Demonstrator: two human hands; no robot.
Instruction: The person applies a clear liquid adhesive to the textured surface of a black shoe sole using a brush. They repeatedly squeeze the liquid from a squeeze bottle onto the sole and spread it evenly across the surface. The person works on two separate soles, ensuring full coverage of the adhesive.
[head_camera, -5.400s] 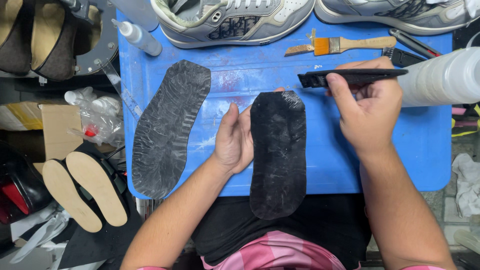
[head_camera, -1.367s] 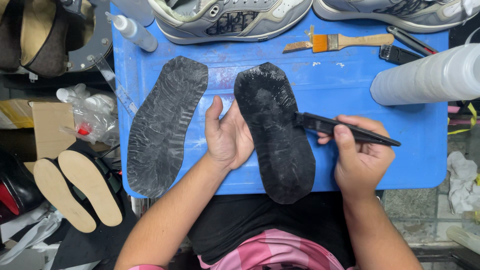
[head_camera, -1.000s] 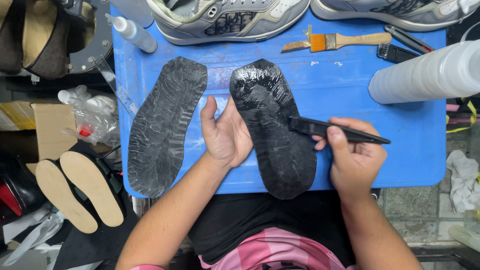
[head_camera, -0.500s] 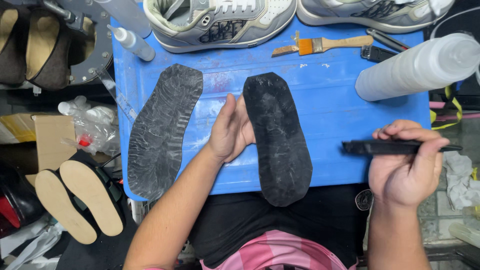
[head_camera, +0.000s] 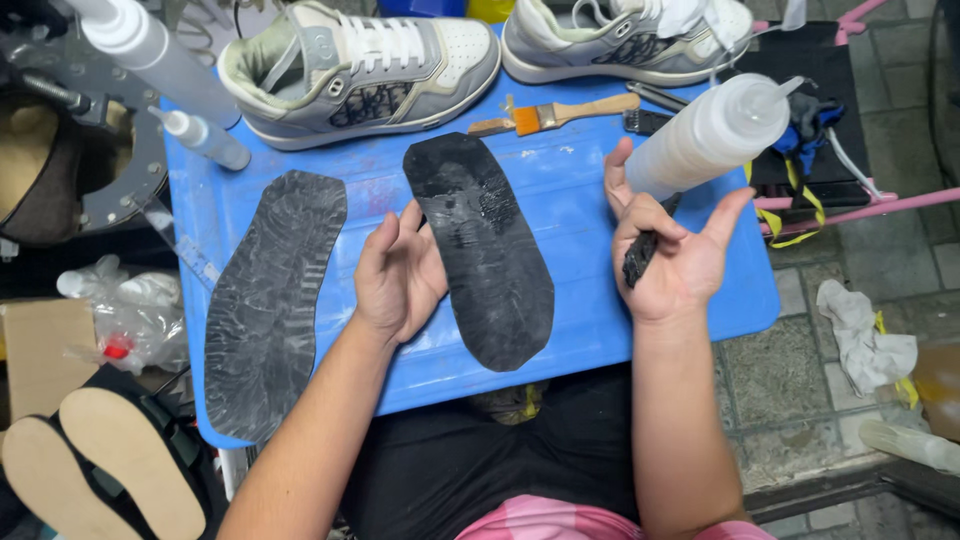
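My left hand lies flat and open on the blue work board, fingers together, its fingertips touching the left edge of the black rubber outsole I am working on. That sole sits in the middle of the board, its long axis running from the far edge down toward my lap, tilted so the near end swings slightly to my right. It lies just to the right of my left hand and to the left of my right hand, so the left hand is clearly the nearer one; the right is apart from it with bare board between.

My right hand is raised, palm turned up, forefinger and thumb spread wide, while the other fingers curl around the small black brush lying across my palm. It is close under the big white squeeze bottle, thumb almost at its side.

A second black outsole lies well to the left, roughly parallel. Two grey sneakers stand along the far edge with a wooden-handled paintbrush before them.

Half a second ago my right hand was off the board's right side, closed around the brush held level; now it has come up toward the bottle and opened. The sole has shifted further up the board.
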